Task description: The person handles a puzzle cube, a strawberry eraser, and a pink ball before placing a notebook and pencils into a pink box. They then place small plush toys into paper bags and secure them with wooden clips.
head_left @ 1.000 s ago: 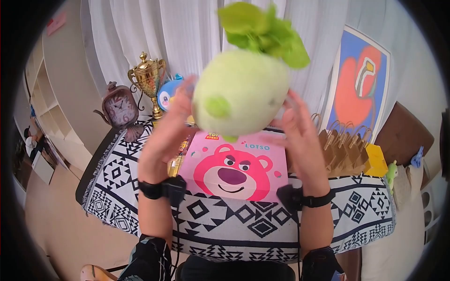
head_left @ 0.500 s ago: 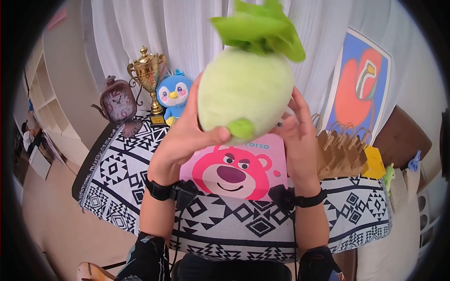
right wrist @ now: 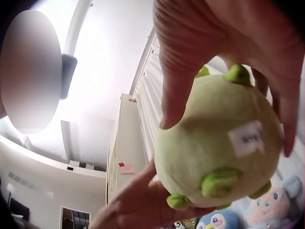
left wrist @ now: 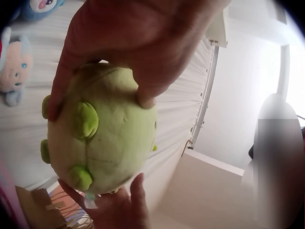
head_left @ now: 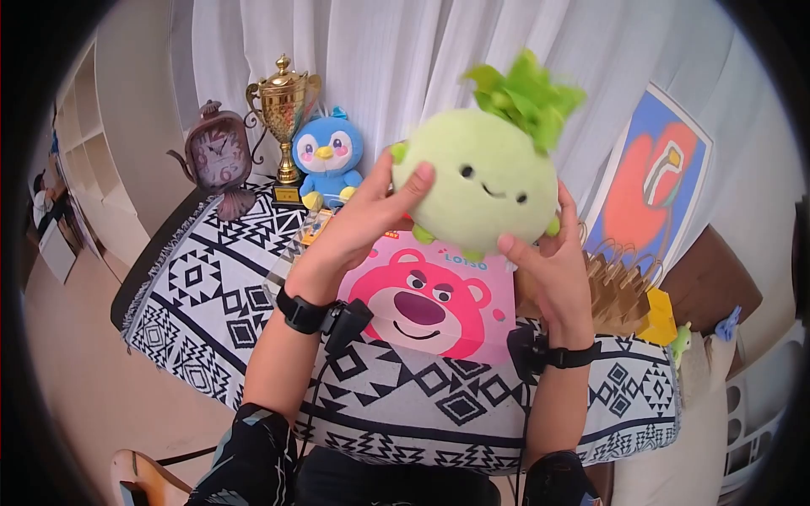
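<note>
A round pale green plush (head_left: 477, 181) with leafy green top and a smiling face turned toward the head camera is held in the air between both hands. The left hand (head_left: 371, 211) grips its left side, thumb on the front. On the lower right side the right hand (head_left: 553, 274) holds it, thumb on the front edge. In the left wrist view the plush (left wrist: 107, 138) shows its small green feet. A white tag (right wrist: 248, 138) is visible on it in the right wrist view. Below stands a pink box (head_left: 422, 304) with a bear face.
On the patterned cloth (head_left: 472, 405) stand a brown clock (head_left: 221, 156), a gold trophy (head_left: 284, 110) and a blue penguin plush (head_left: 327, 160) at the left. Paper bags (head_left: 620, 291) and a yellow box (head_left: 658, 316) stand at the right, before a framed picture (head_left: 650, 169).
The plush has turned so that its face shows, and has moved lower and to the right. Both hands have come round its sides, the left thumb now higher. The head view has shifted slightly.
</note>
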A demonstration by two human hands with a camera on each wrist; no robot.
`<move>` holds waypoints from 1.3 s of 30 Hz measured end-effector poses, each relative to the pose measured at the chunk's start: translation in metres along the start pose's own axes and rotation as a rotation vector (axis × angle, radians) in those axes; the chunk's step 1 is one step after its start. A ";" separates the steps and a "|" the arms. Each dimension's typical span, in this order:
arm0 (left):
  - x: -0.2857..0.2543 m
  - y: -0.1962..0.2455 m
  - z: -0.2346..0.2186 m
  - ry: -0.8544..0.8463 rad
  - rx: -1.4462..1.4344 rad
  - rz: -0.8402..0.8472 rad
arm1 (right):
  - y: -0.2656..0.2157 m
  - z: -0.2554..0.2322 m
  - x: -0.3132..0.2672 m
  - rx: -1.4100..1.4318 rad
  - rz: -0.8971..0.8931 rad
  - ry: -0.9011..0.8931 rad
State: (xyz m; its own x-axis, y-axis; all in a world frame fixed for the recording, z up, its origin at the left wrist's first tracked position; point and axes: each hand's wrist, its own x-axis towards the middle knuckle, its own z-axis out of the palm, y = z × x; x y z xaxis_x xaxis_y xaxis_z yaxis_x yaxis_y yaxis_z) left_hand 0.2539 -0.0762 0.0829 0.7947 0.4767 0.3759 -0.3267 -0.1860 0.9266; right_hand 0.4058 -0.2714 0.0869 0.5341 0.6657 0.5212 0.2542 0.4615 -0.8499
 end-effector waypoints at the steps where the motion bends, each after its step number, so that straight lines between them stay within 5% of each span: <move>1: 0.000 0.001 -0.002 -0.059 -0.046 -0.008 | -0.002 0.002 0.000 -0.028 -0.010 -0.055; 4: 0.001 -0.009 -0.005 -0.099 0.089 0.142 | -0.003 -0.009 0.010 -0.259 0.038 -0.094; 12: 0.013 -0.035 -0.009 -0.050 0.039 0.244 | -0.012 0.007 0.046 -0.254 0.038 -0.022; 18: 0.006 -0.006 -0.043 0.233 0.172 0.216 | 0.026 -0.015 0.100 -0.686 -0.104 0.114; 22: -0.007 0.019 -0.064 0.384 -0.027 0.343 | 0.079 -0.034 0.134 -1.081 -0.190 0.136; 30: -0.038 0.052 -0.098 0.546 -0.055 0.495 | 0.163 -0.057 0.164 -0.997 0.097 -0.008; 32: -0.041 0.053 -0.107 0.556 -0.047 0.529 | 0.173 -0.058 0.173 -0.884 0.349 -0.042; 33: -0.044 0.055 -0.107 0.577 -0.043 0.526 | 0.177 -0.061 0.175 -0.882 0.350 -0.047; 35: -0.049 0.063 -0.106 0.601 -0.032 0.511 | 0.179 -0.057 0.178 -1.316 0.195 0.079; 39: -0.049 0.061 -0.112 0.639 -0.031 0.537 | 0.191 -0.060 0.183 -1.357 0.212 0.124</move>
State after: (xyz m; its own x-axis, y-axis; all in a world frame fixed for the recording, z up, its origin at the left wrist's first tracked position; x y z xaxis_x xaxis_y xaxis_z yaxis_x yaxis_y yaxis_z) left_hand 0.1373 -0.0144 0.1198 0.0866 0.7272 0.6809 -0.5994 -0.5079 0.6186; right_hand 0.6002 -0.0970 0.0155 0.7102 0.5618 0.4242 0.7014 -0.6167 -0.3575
